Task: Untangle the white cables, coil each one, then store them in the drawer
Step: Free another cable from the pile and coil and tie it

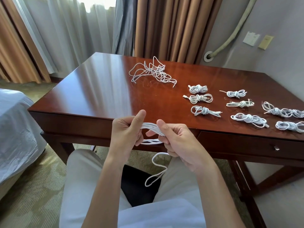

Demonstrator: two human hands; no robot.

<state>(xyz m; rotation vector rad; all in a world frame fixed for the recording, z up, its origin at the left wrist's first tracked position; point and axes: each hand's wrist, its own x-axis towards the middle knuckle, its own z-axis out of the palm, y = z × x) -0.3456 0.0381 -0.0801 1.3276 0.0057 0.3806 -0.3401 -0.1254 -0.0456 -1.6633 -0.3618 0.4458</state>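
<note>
A white cable [152,127], folded into several loops, is stretched between my hands just in front of the desk's near edge. My left hand [126,134] grips the left end of the loops. My right hand [178,142] pinches the right end, and a loose tail [156,170] hangs from it over my lap. A tangled pile of white cables [153,71] lies at the desk's far middle. Several coiled white cables [200,97] lie in rows on the right half. The drawer [246,143] under the right side is closed, with a small knob [276,148].
The dark wooden desk [98,89] has a bare glossy left half. A bed with a white sheet [14,125] stands at the left. Curtains hang behind the desk, and a wall with a socket plate [250,38] is at the right. My legs sit under the front edge.
</note>
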